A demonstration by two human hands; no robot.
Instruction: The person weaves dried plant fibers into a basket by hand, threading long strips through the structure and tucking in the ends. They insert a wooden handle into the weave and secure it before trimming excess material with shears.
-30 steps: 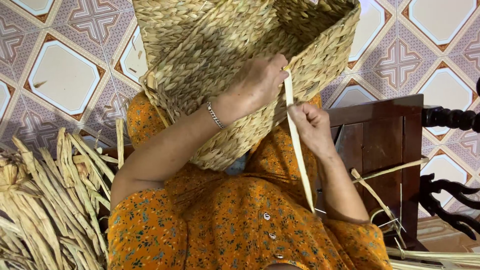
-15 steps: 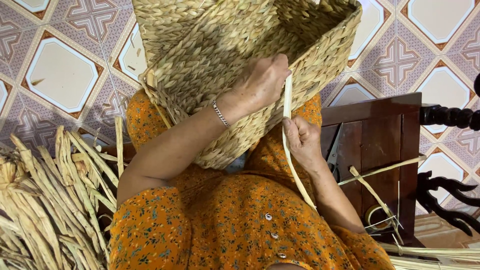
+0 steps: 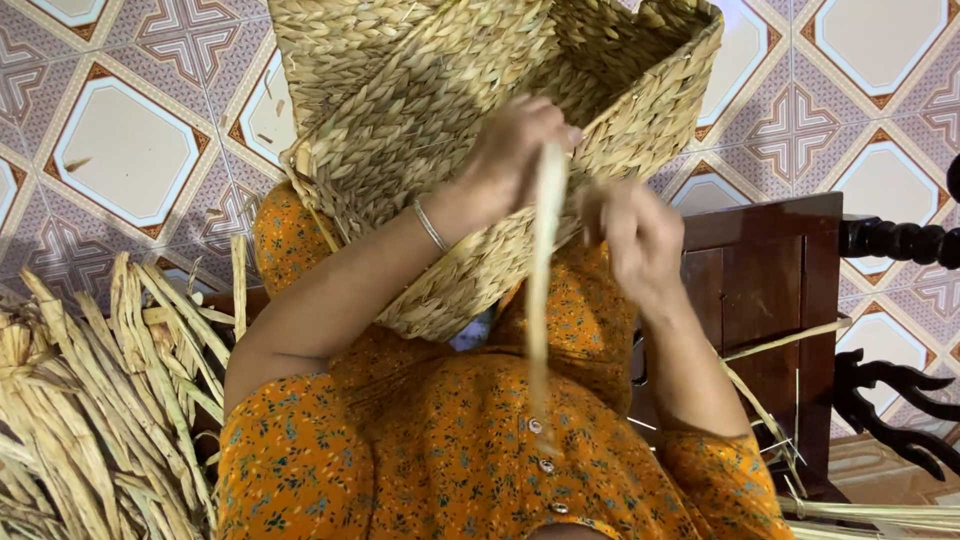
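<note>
— Left hand (image 3: 515, 150)?
— Pressed against the side of the woven basket (image 3: 440, 130), just under the rim, fingers curled together around the top end of a pale reed strip (image 3: 540, 290). Silver bangle (image 3: 431, 226) on the wrist.

— Right hand (image 3: 630, 235)?
— Just beside the strip, right of it, close under the basket's lower edge. Blurred; cannot tell whether the fingers are apart or pinched on anything.

— And the strip?
— Hanging straight down from the left hand, across the orange flowered dress (image 3: 450, 450), lower end near the buttons. Blurred along most of its length.

— The basket itself?
— Held tilted up over the lap, open mouth turned to the upper right, rim (image 3: 660, 80) running slantwise toward the top right corner. Bottom edge resting near the knees.

— Room around?
— Open tiled floor (image 3: 130, 160) to the left of the basket and above it. Lower left crowded with a heap of dried reeds (image 3: 90, 400), ends fanning up toward the left elbow. To the right, dark wooden furniture (image 3: 770, 270) close against the right forearm, with loose reed strands (image 3: 780, 400) lying over its edge.
</note>
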